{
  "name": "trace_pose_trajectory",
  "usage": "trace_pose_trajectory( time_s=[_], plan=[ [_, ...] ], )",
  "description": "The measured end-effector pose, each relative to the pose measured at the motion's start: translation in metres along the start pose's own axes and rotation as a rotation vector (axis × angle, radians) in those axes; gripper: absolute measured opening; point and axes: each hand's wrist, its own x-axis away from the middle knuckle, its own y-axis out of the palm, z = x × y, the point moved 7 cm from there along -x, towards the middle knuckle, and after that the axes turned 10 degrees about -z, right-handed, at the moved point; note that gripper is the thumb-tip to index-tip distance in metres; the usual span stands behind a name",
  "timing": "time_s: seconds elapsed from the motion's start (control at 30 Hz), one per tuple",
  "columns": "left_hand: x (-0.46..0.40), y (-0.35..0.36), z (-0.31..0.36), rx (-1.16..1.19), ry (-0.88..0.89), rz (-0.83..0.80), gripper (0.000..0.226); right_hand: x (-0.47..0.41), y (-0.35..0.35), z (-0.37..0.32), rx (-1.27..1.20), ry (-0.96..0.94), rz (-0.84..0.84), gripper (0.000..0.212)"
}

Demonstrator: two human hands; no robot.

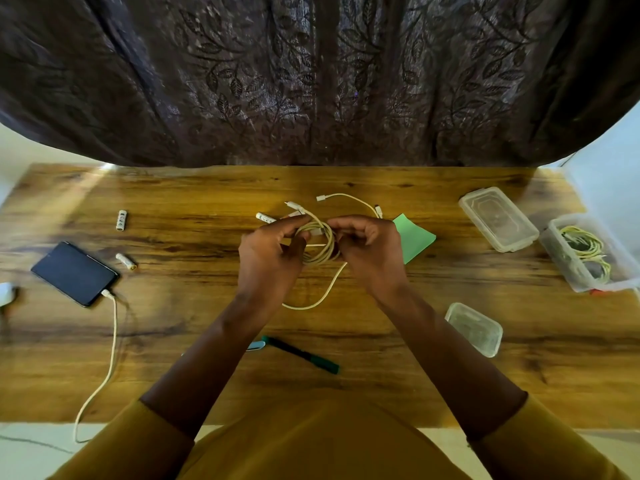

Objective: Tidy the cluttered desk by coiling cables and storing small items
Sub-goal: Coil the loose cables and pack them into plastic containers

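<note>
Left hand (268, 252) and right hand (367, 245) pinch the cable (320, 247) coil: light, springy (loops want pinching where they cross).

Bare desk (381, 341) between marker (301, 354) and small tub (474, 329)

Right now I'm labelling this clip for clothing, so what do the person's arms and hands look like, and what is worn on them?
Both forearms are bare from wrist to near the elbow. The left hand and right hand are bare: no gloves, and no rings, watch or bracelets can be seen. Mustard-yellow sleeves, the left sleeve and right sleeve, are pushed up, matching the garment on the torso.
</note>
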Motion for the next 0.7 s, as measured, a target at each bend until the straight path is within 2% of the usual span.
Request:
trace_pose_trajectory(
  time_s=[0.23,0.53,0.7],
  plan=[
    [-0.002,-0.002,0.013,-0.125,0.08,-0.03,0.032,-0.006,0.0,0.002,-0.051,0.074,-0.083,0.035],
    [-0.003,0.005,0.012,-0.145,0.145,-0.104,0.036,-0.008,0.003,-0.001,-0.043,0.102,-0.143,0.031],
    [-0.006,0.004,0.019,-0.242,0.171,-0.091,0.03,-0.008,0.003,0.004,-0.166,0.151,-0.121,0.028]
  ],
)
